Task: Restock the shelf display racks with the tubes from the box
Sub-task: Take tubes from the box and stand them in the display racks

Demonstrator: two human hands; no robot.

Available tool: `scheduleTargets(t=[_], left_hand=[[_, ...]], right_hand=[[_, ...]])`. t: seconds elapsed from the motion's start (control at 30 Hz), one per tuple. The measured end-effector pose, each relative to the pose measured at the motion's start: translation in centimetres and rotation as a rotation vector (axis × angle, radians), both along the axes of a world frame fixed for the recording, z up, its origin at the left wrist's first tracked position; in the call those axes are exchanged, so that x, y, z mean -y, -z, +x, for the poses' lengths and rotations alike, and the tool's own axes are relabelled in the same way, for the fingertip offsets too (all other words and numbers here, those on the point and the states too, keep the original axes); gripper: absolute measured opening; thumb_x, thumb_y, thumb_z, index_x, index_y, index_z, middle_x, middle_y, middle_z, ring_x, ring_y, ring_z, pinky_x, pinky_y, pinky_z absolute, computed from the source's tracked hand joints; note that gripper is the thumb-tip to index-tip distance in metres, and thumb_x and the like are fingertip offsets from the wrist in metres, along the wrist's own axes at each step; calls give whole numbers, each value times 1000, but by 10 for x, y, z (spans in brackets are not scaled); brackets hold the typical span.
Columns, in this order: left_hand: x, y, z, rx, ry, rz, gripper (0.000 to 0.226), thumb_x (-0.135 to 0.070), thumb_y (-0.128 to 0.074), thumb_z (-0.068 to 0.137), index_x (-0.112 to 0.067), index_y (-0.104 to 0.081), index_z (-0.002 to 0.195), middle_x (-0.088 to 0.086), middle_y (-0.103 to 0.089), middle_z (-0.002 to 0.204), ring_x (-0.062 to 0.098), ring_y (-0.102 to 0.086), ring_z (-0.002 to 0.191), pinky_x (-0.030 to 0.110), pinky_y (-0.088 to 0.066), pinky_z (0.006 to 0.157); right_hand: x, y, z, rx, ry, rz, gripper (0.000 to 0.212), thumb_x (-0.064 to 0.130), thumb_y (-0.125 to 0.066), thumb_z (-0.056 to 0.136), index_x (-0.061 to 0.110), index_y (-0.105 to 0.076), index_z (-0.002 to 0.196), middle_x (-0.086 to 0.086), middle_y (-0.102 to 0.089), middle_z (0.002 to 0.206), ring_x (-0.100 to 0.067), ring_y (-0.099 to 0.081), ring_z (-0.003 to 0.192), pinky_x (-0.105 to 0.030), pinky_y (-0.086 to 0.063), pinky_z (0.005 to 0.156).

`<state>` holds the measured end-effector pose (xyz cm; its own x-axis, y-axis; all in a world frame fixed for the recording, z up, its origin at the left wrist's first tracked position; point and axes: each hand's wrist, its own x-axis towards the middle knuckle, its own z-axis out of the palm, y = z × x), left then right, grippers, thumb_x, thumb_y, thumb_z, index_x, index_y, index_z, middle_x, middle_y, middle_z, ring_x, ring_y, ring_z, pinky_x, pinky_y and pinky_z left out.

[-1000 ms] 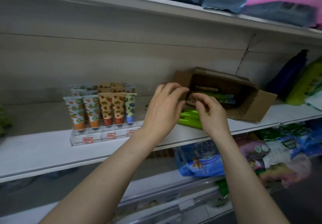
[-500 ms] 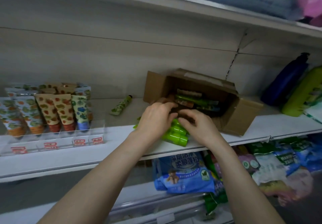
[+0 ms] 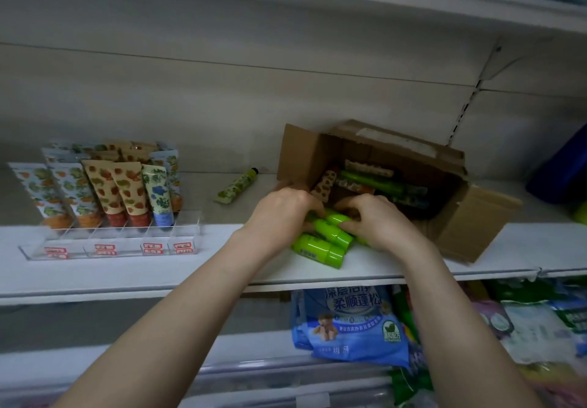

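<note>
— While both hands are down there, where are the tubes (image 3: 320, 245)?
— Mid-frame, on the shelf (image 3: 158, 267) just in front of the box (image 3: 460, 217). The left hand (image 3: 281, 217) and right hand (image 3: 379, 221) have their fingers (image 3: 301, 198) curled round the green bundle, caps pointing lower right. The rack (image 3: 111, 247) is at frame left, so I'd say the left hand is nearer.

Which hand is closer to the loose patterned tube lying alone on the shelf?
Left. The left hand is just right of the patterned tube and nearer the shelf edge; the right hand is farther right, at the cardboard box mouth. Both grip the green tubes.
</note>
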<state>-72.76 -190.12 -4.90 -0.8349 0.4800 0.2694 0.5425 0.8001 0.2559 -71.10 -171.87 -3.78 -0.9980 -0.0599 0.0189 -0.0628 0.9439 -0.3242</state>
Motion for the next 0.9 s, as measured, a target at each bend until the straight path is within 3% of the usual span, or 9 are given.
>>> scheduleTargets(t=[0.17, 0.4, 0.6, 0.73, 0.83, 0.9], left_hand=[[-4, 0, -3, -8, -19, -90, 45, -21, -71, 80, -35, -62, 122, -1, -57, 126, 23, -46, 123, 31, -40, 98], [-5, -5, -2, -46, -5, -211, 41, -20, -65, 84, -33, -56, 122, 1, -45, 129, 26, -39, 125, 36, -36, 100], [3, -15, 7, -117, -47, -212, 44, -18, -26, 88, -31, -45, 125, -2, -48, 129, 21, -42, 126, 42, -23, 114], [15, -24, 11, -121, -42, -162, 38, -22, -38, 97, -38, -44, 131, -1, -46, 130, 25, -46, 123, 49, -19, 116], [25, -35, 17, -162, -41, -167, 39, -36, -48, 95, -43, -44, 133, 0, -48, 130, 28, -51, 117, 44, -30, 109], [30, -42, 20, -195, -54, -193, 43, -43, -50, 94, -42, -43, 136, 2, -53, 123, 26, -57, 108, 37, -41, 92]], right_hand=[[-1, 2, 3, 15, 0, 62, 34, 31, -55, 97, 16, -60, 126, -11, -62, 126, -31, -57, 116, -40, -47, 94], [-9, -1, 3, 36, 24, 21, 34, 31, -49, 99, 14, -57, 127, -12, -59, 127, -31, -55, 116, -39, -46, 95], [-18, -3, -2, 9, 41, -167, 38, 33, -53, 97, 13, -55, 130, -12, -63, 121, -29, -59, 108, -36, -49, 88], [-18, -1, -4, -18, 70, -478, 37, 29, -57, 95, 16, -48, 128, -9, -70, 95, -27, -71, 79, -46, -58, 73], [-18, -5, -6, -87, 49, -566, 31, 28, -57, 94, 23, -49, 123, -6, -67, 74, -19, -64, 58, -33, -48, 54], [-15, -9, -5, -139, 15, -584, 20, 35, -52, 96, 26, -56, 113, -7, -61, 65, -18, -57, 53, -31, -40, 53]])
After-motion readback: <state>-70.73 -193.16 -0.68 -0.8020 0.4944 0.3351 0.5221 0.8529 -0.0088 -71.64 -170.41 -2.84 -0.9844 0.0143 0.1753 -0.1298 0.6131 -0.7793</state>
